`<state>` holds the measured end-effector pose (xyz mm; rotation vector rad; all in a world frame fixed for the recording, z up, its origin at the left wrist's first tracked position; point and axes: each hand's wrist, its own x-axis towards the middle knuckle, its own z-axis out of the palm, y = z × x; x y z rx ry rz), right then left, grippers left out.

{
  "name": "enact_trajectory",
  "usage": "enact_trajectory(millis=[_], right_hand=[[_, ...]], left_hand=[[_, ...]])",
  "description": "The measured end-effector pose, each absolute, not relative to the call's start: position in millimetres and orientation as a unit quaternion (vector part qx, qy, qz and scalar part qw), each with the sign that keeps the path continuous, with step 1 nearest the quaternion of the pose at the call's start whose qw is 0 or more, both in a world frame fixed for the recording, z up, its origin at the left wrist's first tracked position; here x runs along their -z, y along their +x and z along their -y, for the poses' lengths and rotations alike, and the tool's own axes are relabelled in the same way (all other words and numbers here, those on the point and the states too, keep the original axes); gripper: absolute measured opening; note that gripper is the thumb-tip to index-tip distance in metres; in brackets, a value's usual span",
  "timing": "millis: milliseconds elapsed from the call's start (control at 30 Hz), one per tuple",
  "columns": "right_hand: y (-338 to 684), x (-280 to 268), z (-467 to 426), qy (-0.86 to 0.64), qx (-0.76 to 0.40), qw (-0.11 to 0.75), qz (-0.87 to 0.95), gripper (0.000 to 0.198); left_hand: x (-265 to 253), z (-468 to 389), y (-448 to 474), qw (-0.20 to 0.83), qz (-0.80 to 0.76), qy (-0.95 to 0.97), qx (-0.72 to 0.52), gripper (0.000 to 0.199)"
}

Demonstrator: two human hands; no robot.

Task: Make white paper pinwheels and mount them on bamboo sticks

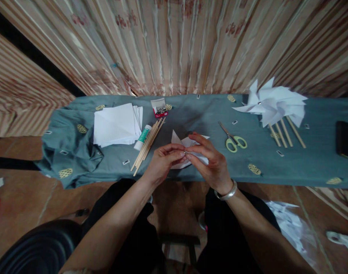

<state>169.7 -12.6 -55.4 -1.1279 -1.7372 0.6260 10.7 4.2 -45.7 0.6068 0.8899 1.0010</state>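
Above a folded white paper pinwheel (177,137), both of my hands meet at the fingertips. A tiny shiny metal pin (185,152) sits between them, its exact shape too small to make out. My left hand (164,160) pinches it from the left with thumb and forefinger. On the other side my right hand (209,160), with a silver bangle at the wrist, has thumb and forefinger closed at the same pin while its other fingers are raised. My fingers cover the pinwheel's middle.
Left of my hands lie several wooden sticks (149,144), a glue stick (142,137) and stacked white paper (114,125). Behind them is an open red box (160,110) of small metal pins. Green-handled scissors (232,139) and finished pinwheels (273,101) on sticks lie right.
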Motion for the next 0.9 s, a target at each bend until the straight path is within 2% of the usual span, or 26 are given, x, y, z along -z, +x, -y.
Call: enact_trajectory(millis=[333, 667, 800, 900], right_hand=[[186, 50, 23, -0.408, -0.272, 0.398, 0.775, 0.009], [177, 55, 38, -0.461, -0.358, 0.436, 0.685, 0.005], [184, 61, 30, -0.487, -0.386, 0.453, 0.640, 0.003], [202, 71, 19, -0.521, -0.380, 0.472, 0.601, 0.008]], left_hand=[[56, 13, 0, 0.833, -0.373, 0.209, -0.351, 0.028], [57, 22, 10, 0.840, -0.374, 0.180, -0.349, 0.032], [54, 18, 8, 0.799, -0.407, 0.263, -0.355, 0.030], [56, 5, -8, 0.655, -0.483, 0.444, -0.376, 0.023]])
